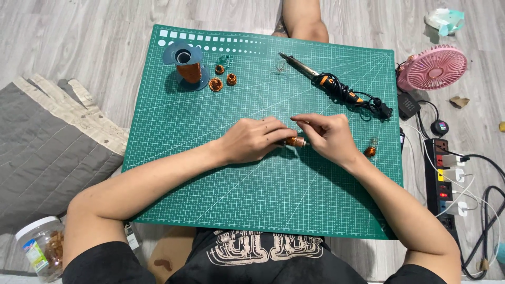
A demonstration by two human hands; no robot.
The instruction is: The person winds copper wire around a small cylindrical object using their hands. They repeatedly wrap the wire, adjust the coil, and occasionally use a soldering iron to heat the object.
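Note:
My left hand (252, 139) and my right hand (329, 135) meet at the middle of a green cutting mat (226, 194). Between their fingertips is a small cylinder wound with copper wire (295, 141); the left hand grips its hidden end, and the right hand pinches the other end and a thin wire strand. A spool of copper wire (187, 66) stands at the mat's far left, with three small copper coils (223, 76) beside it. Another small coil (370, 151) lies right of my right hand.
A soldering iron (321, 79) with a black cord lies at the mat's far right. Off the mat to the right are a pink fan (432, 67) and a power strip (444, 181). A grey quilt (47, 147) and a plastic jar (42, 247) lie left.

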